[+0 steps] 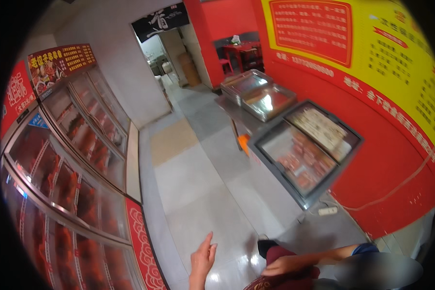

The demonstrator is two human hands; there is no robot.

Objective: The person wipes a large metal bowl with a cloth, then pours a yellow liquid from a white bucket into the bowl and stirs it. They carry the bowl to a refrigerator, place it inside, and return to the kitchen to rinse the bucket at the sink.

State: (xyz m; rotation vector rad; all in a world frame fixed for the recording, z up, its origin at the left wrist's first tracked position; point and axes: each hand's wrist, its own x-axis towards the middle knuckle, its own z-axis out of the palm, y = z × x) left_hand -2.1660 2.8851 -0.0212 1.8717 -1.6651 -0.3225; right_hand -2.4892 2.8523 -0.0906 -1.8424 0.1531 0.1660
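Note:
My left hand (203, 257) is raised above the tiled floor at the bottom centre, empty, with a finger pointing forward and the thumb apart. To its right, my right hand (281, 266) lies against maroon cloth (297, 275), its forearm coming in from a blue sleeve (364, 249). Its fingers point left and partly hide the cloth; whether they grip it is unclear. A dark shoe (266, 248) shows just beyond the cloth. Ahead on the right stands a chest freezer (275, 185) with sliding glass lids over packed pinkish and pale food.
Glass-door refrigerators (63, 174) with stocked shelves line the left side. Metal trays (268, 101) rest on a steel table (226, 108) beyond the freezer. A power strip (328, 211) and its cable lie by the red wall (369, 181). A doorway (170, 58) opens ahead.

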